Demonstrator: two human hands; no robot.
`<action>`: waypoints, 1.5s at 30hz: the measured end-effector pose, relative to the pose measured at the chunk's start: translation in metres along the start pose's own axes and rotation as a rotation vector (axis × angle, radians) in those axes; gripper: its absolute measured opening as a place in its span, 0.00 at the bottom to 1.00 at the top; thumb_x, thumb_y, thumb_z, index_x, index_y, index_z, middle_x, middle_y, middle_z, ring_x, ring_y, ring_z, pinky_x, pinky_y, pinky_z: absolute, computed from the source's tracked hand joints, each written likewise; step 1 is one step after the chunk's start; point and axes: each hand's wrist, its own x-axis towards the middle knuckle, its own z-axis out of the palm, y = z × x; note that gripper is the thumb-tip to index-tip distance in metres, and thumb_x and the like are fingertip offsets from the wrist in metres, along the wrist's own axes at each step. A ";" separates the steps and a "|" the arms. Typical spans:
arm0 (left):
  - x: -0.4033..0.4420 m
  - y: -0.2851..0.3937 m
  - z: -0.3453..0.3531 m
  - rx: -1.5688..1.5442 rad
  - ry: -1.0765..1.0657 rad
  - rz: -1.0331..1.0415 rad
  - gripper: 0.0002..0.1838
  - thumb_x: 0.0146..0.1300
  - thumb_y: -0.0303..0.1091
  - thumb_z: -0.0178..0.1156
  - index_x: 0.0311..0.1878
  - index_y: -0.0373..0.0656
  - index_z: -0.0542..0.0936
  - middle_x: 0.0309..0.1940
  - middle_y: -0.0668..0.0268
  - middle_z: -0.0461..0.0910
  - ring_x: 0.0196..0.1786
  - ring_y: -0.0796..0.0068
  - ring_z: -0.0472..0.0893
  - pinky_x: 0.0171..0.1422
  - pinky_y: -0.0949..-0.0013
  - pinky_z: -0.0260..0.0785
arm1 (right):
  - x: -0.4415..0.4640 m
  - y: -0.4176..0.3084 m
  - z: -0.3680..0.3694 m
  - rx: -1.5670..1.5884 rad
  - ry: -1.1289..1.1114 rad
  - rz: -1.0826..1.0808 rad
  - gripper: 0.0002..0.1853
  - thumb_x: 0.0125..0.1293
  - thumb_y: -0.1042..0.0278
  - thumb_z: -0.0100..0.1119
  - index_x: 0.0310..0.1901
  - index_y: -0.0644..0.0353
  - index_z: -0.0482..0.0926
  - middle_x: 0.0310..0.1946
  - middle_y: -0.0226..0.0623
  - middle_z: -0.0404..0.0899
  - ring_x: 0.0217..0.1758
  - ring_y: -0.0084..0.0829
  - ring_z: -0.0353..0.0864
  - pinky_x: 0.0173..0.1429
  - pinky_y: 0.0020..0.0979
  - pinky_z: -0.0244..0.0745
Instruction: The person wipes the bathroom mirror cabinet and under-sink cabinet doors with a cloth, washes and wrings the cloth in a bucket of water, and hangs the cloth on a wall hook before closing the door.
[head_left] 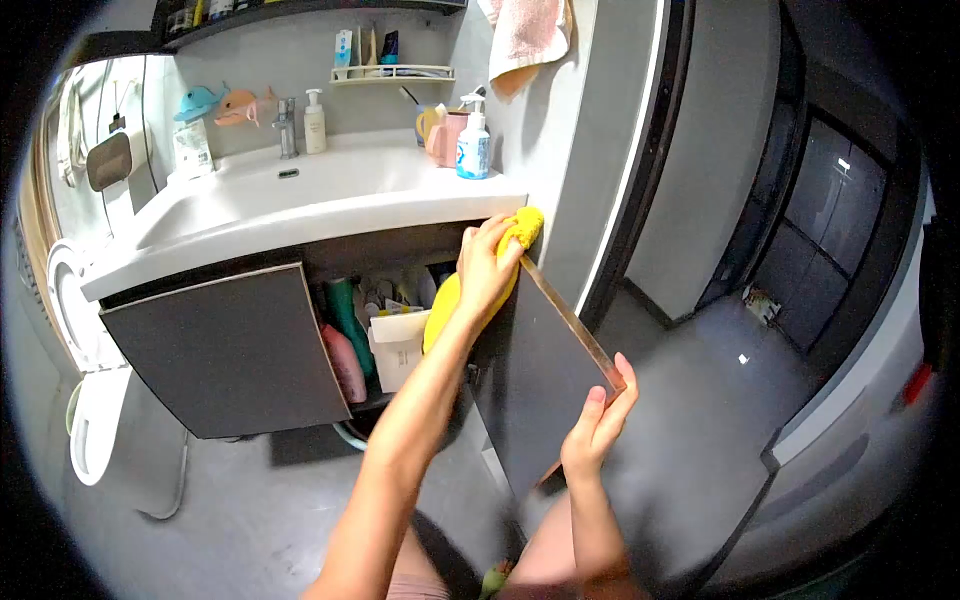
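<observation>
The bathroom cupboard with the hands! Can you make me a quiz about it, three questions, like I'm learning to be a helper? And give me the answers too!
1. What does the left hand hold?
A) a pink towel
B) a yellow cloth
C) a toothbrush

2. True or false: the right hand touches the edge of the open cabinet door.

3. Fill in the blank: the pump bottle with the blue label stands near the ____ end of the sink in the picture.

Key:
1. B
2. True
3. right
</observation>
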 end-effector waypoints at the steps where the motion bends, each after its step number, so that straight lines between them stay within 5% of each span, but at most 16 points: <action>1: -0.009 0.005 0.003 -0.001 -0.008 -0.005 0.18 0.60 0.37 0.58 0.52 0.42 0.82 0.57 0.62 0.80 0.52 0.55 0.75 0.63 0.61 0.67 | 0.000 0.000 0.000 0.017 0.008 -0.010 0.24 0.77 0.61 0.43 0.68 0.67 0.60 0.61 0.45 0.68 0.63 0.35 0.67 0.69 0.35 0.58; 7: -0.085 0.092 -0.021 -0.321 -0.032 0.088 0.17 0.59 0.32 0.64 0.52 0.40 0.82 0.58 0.59 0.78 0.56 0.56 0.74 0.65 0.59 0.64 | -0.001 0.004 0.002 -0.067 0.046 -0.019 0.29 0.78 0.51 0.39 0.69 0.67 0.59 0.64 0.45 0.66 0.64 0.36 0.67 0.69 0.35 0.58; 10: -0.076 0.061 -0.007 -0.292 -0.048 0.141 0.18 0.63 0.31 0.62 0.55 0.37 0.79 0.63 0.51 0.71 0.67 0.51 0.69 0.71 0.56 0.59 | 0.003 0.010 -0.002 0.322 0.003 0.047 0.35 0.78 0.41 0.27 0.70 0.66 0.60 0.61 0.42 0.71 0.63 0.33 0.70 0.69 0.35 0.61; 16: -0.071 0.066 0.007 -0.281 0.168 -0.271 0.16 0.67 0.35 0.58 0.53 0.35 0.79 0.54 0.55 0.64 0.60 0.56 0.67 0.68 0.60 0.59 | 0.004 0.023 -0.009 0.312 -0.019 0.096 0.34 0.79 0.43 0.28 0.70 0.66 0.61 0.59 0.42 0.74 0.62 0.33 0.72 0.69 0.34 0.63; 19: -0.128 0.126 -0.008 -0.386 0.073 -0.064 0.18 0.58 0.33 0.64 0.53 0.43 0.81 0.53 0.53 0.64 0.59 0.54 0.67 0.66 0.56 0.59 | 0.003 0.021 -0.005 0.389 -0.034 0.083 0.33 0.79 0.43 0.30 0.71 0.64 0.60 0.65 0.43 0.67 0.69 0.36 0.66 0.72 0.37 0.60; 21: -0.148 0.164 -0.025 -0.492 -0.019 -0.022 0.19 0.55 0.37 0.69 0.51 0.46 0.83 0.50 0.54 0.66 0.56 0.57 0.69 0.62 0.57 0.65 | -0.005 0.037 -0.025 0.551 -0.170 0.294 0.37 0.77 0.39 0.34 0.71 0.66 0.59 0.67 0.43 0.66 0.70 0.36 0.66 0.74 0.37 0.56; 25: -0.122 0.132 -0.003 -0.337 0.042 -0.004 0.21 0.53 0.37 0.71 0.51 0.45 0.83 0.48 0.54 0.68 0.52 0.54 0.72 0.59 0.58 0.68 | 0.006 0.033 -0.032 0.717 -0.182 0.422 0.34 0.79 0.44 0.27 0.74 0.62 0.53 0.73 0.42 0.58 0.75 0.36 0.59 0.78 0.39 0.52; 27: -0.090 0.103 0.007 -0.257 0.157 -0.179 0.17 0.57 0.33 0.68 0.51 0.41 0.82 0.48 0.53 0.69 0.52 0.54 0.72 0.58 0.59 0.67 | 0.025 0.014 -0.025 0.647 -0.301 0.263 0.36 0.78 0.43 0.26 0.77 0.61 0.43 0.78 0.44 0.47 0.80 0.38 0.49 0.80 0.41 0.44; 33: -0.097 0.113 0.001 -0.234 0.213 -0.188 0.19 0.57 0.36 0.68 0.52 0.43 0.83 0.48 0.54 0.68 0.53 0.57 0.71 0.60 0.59 0.65 | 0.014 0.016 -0.018 0.627 -0.240 0.174 0.36 0.78 0.42 0.28 0.77 0.60 0.44 0.78 0.45 0.46 0.80 0.39 0.48 0.81 0.41 0.44; 35: -0.132 0.146 -0.010 -0.265 0.124 0.037 0.22 0.50 0.43 0.72 0.49 0.48 0.84 0.49 0.53 0.68 0.52 0.59 0.73 0.57 0.60 0.69 | 0.002 0.022 -0.026 0.745 -0.263 0.445 0.35 0.79 0.44 0.28 0.76 0.60 0.47 0.77 0.46 0.50 0.79 0.39 0.51 0.80 0.41 0.45; 41: -0.111 0.145 -0.014 -0.238 0.056 0.321 0.23 0.41 0.45 0.74 0.44 0.51 0.86 0.42 0.55 0.74 0.40 0.55 0.80 0.40 0.60 0.78 | -0.002 0.029 -0.034 0.706 -0.162 0.403 0.32 0.80 0.47 0.28 0.75 0.60 0.50 0.74 0.44 0.55 0.77 0.37 0.55 0.79 0.40 0.48; 45: -0.080 0.068 0.023 -0.145 0.257 0.053 0.16 0.56 0.36 0.67 0.47 0.41 0.83 0.46 0.52 0.71 0.49 0.53 0.75 0.55 0.57 0.70 | 0.021 0.014 -0.031 0.761 -0.298 0.356 0.36 0.79 0.45 0.28 0.76 0.67 0.45 0.77 0.42 0.49 0.79 0.36 0.50 0.80 0.38 0.44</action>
